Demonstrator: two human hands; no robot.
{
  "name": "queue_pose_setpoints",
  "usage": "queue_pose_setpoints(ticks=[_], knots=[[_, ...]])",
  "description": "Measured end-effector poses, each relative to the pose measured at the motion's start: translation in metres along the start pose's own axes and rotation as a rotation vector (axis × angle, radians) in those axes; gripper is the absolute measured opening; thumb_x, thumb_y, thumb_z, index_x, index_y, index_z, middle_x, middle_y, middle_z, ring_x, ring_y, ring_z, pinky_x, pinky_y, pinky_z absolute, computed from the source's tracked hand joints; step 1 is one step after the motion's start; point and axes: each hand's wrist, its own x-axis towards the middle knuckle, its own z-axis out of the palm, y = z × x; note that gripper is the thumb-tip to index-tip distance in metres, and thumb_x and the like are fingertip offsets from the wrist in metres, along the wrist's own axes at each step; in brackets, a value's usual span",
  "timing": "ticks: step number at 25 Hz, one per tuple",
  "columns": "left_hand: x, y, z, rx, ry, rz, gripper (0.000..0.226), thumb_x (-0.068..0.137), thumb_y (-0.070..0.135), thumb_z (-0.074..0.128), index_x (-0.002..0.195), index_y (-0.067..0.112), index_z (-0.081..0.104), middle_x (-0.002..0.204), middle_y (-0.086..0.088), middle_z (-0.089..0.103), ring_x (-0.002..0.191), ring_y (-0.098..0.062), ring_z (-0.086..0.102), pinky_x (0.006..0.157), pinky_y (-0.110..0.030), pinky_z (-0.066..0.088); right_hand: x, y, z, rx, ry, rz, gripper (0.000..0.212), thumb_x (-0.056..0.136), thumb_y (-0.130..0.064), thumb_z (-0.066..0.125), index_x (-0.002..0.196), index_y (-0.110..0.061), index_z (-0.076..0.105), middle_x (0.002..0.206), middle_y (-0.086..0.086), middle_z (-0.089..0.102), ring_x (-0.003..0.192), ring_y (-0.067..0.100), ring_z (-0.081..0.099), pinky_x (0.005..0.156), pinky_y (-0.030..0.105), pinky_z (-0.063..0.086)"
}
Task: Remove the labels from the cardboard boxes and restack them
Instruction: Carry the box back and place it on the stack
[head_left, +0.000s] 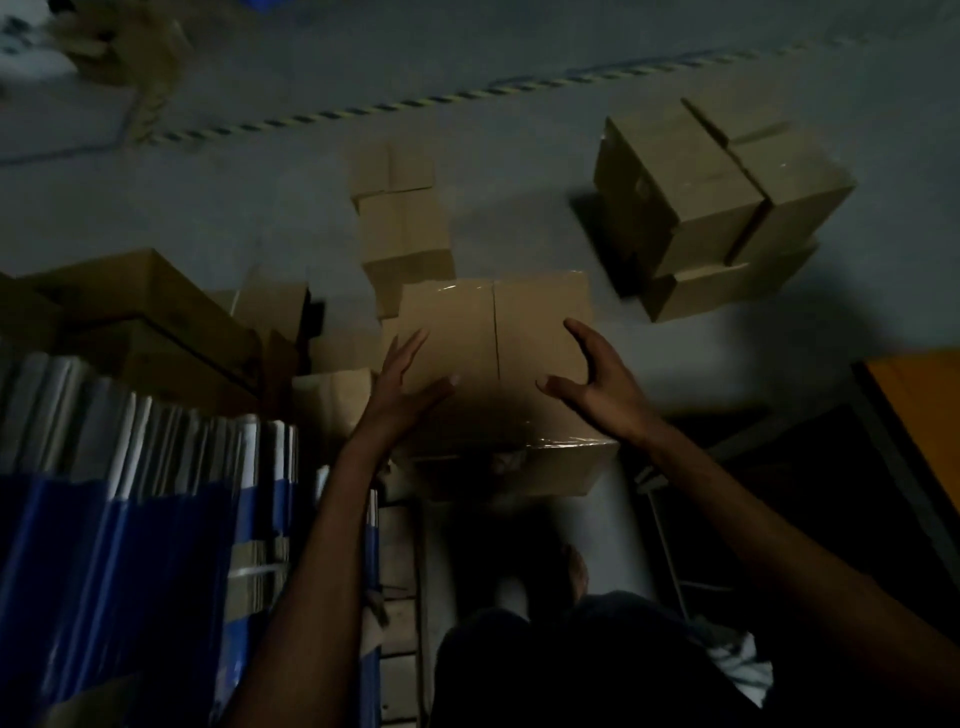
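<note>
Left hand (408, 376) reaches forward with straight, fanned fingers and the thumb held out, lying over the left edge of a brown cardboard box with a clear-taped centre seam (493, 332). Right hand (589, 382) is over the right half of the same box top, with fingers and thumb apart in a loose curve and gripping nothing. The dim light hides whether either palm actually touches the cardboard. That box sits directly ahead of the person, between both forearms. Behind it, several smaller plain brown cartons (402, 223) lie in a row on the grey floor (260, 197). Well apart to the right, a stack of taped brown boxes (701, 197) stands on the floor. Left of the arms is a bundle of blue-and-white upright sheets (130, 519), with open brown cartons (145, 312) beyond it. A yellow-and-black striped line (467, 93) crosses the far floor.
</note>
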Motion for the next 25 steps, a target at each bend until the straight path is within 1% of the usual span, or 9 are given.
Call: queue_pose_setpoints(ticks=[3, 7, 10, 12, 16, 19, 20, 22, 25], knots=[[0.064, -0.011, -0.019, -0.005, 0.04, -0.048, 0.085, 0.084, 0.041, 0.082, 0.156, 0.037, 0.038, 0.168, 0.011, 0.02, 0.141, 0.009, 0.013, 0.122, -0.029, 0.025, 0.084, -0.003, 0.012, -0.052, -0.053, -0.003, 0.089, 0.088, -0.033, 0.082, 0.162, -0.023, 0.034, 0.166, 0.0, 0.035, 0.15, 0.016, 0.034, 0.113, 0.021, 0.025], [0.149, -0.054, -0.046, -0.012, 0.052, -0.109, 0.087, 0.08, 0.048, 0.083, 0.154, 0.042, 0.039, 0.168, 0.011, 0.022, 0.151, 0.002, 0.015, 0.122, -0.025, 0.025, 0.187, 0.007, 0.05, -0.089, -0.133, 0.019, 0.093, 0.087, -0.035, 0.084, 0.162, -0.019, 0.032, 0.165, 0.005, 0.036, 0.15, 0.023, 0.034, 0.111, 0.021, 0.025], [0.208, -0.099, -0.062, -0.01, 0.051, -0.128, 0.083, 0.084, 0.035, 0.083, 0.155, 0.035, 0.039, 0.168, 0.006, 0.024, 0.15, 0.003, 0.013, 0.109, 0.0, 0.021, 0.251, 0.021, 0.094, -0.085, -0.177, 0.057, 0.097, 0.085, -0.036, 0.085, 0.162, -0.022, 0.029, 0.165, 0.006, 0.034, 0.15, 0.025, 0.032, 0.111, 0.023, 0.025], [0.247, -0.137, -0.069, 0.021, 0.036, -0.164, 0.084, 0.085, 0.032, 0.083, 0.156, 0.033, 0.038, 0.168, 0.003, 0.024, 0.148, 0.005, 0.012, 0.099, 0.01, 0.018, 0.29, 0.037, 0.13, -0.095, -0.196, 0.1, 0.099, 0.083, -0.035, 0.085, 0.163, -0.022, 0.028, 0.164, 0.007, 0.034, 0.15, 0.025, 0.032, 0.11, 0.023, 0.026], [0.31, -0.206, -0.077, 0.057, 0.028, -0.205, 0.088, 0.083, 0.033, 0.084, 0.157, 0.036, 0.035, 0.168, 0.001, 0.024, 0.151, 0.002, 0.009, 0.108, 0.004, 0.017, 0.352, 0.07, 0.186, -0.113, -0.237, 0.161, 0.104, 0.081, -0.04, 0.086, 0.164, -0.025, 0.025, 0.163, 0.01, 0.034, 0.148, 0.028, 0.034, 0.114, 0.031, 0.032], [0.362, -0.245, -0.082, 0.066, 0.017, -0.205, 0.089, 0.083, 0.035, 0.084, 0.157, 0.036, 0.034, 0.168, 0.001, 0.024, 0.155, -0.004, 0.006, 0.122, -0.018, 0.021, 0.402, 0.092, 0.218, -0.139, -0.231, 0.153, 0.111, 0.074, -0.061, 0.08, 0.164, -0.028, 0.024, 0.165, 0.01, 0.033, 0.15, 0.03, 0.033, 0.115, 0.036, 0.034], [0.377, -0.257, -0.083, 0.074, 0.015, -0.194, 0.091, 0.083, 0.036, 0.084, 0.158, 0.036, 0.033, 0.168, 0.0, 0.023, 0.155, -0.004, 0.006, 0.121, -0.015, 0.021, 0.416, 0.098, 0.226, -0.144, -0.221, 0.154, 0.112, 0.072, -0.064, 0.078, 0.164, -0.028, 0.024, 0.166, 0.009, 0.032, 0.152, 0.031, 0.03, 0.118, 0.041, 0.034], [0.409, -0.278, -0.083, 0.086, 0.01, -0.181, 0.093, 0.082, 0.036, 0.085, 0.158, 0.035, 0.033, 0.169, -0.001, 0.021, 0.154, -0.003, 0.007, 0.113, -0.003, 0.019, 0.443, 0.113, 0.239, -0.152, -0.197, 0.159, 0.109, 0.075, -0.055, 0.082, 0.164, -0.026, 0.025, 0.167, 0.007, 0.031, 0.154, 0.03, 0.027, 0.122, 0.045, 0.033], [0.437, -0.301, -0.077, 0.123, -0.01, -0.169, 0.097, 0.082, 0.031, 0.085, 0.161, 0.028, 0.029, 0.169, -0.002, 0.019, 0.157, -0.012, 0.008, 0.114, -0.003, 0.018, 0.47, 0.13, 0.248, -0.167, -0.219, 0.155, 0.103, 0.082, -0.039, 0.084, 0.164, -0.023, 0.025, 0.168, 0.008, 0.03, 0.155, 0.031, 0.025, 0.124, 0.045, 0.031]])
